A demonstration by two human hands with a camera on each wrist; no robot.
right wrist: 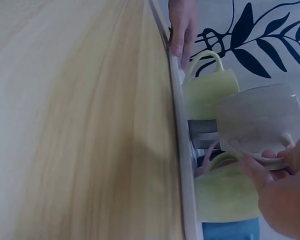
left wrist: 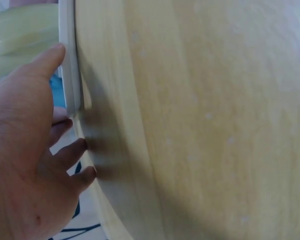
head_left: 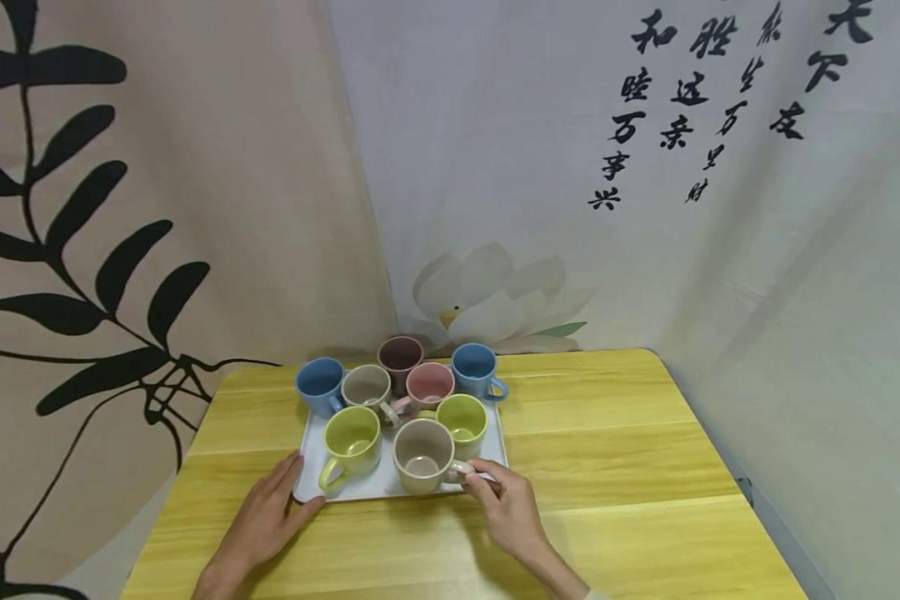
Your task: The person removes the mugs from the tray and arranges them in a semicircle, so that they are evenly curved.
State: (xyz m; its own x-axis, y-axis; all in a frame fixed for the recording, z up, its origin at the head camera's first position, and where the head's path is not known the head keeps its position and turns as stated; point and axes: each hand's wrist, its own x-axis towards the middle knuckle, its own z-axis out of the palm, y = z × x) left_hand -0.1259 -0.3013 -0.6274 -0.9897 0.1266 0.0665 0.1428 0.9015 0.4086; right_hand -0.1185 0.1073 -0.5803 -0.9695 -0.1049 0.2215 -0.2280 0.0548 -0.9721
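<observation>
My right hand (head_left: 505, 507) pinches the handle of a beige mug (head_left: 423, 457) at the front of a white tray (head_left: 390, 486). In the right wrist view, this mug (right wrist: 260, 120) looks raised above the tray, its mouth upward. With fingers fairly straight, my left hand (head_left: 266, 510) touches the tray's front left corner; the left wrist view shows the thumb against the rim (left wrist: 70, 60). A green mug (head_left: 352, 442) stands close by on the tray's left, handle toward the front. Another green mug (head_left: 462, 423) is just behind the held one.
Farther back on the tray are a blue mug (head_left: 320, 386), a second beige mug (head_left: 366, 385), a pink mug (head_left: 430, 383), a dark maroon mug (head_left: 401, 354) and another blue mug (head_left: 475, 367). The wooden table (head_left: 607, 467) meets a printed cloth backdrop (head_left: 495, 167) behind.
</observation>
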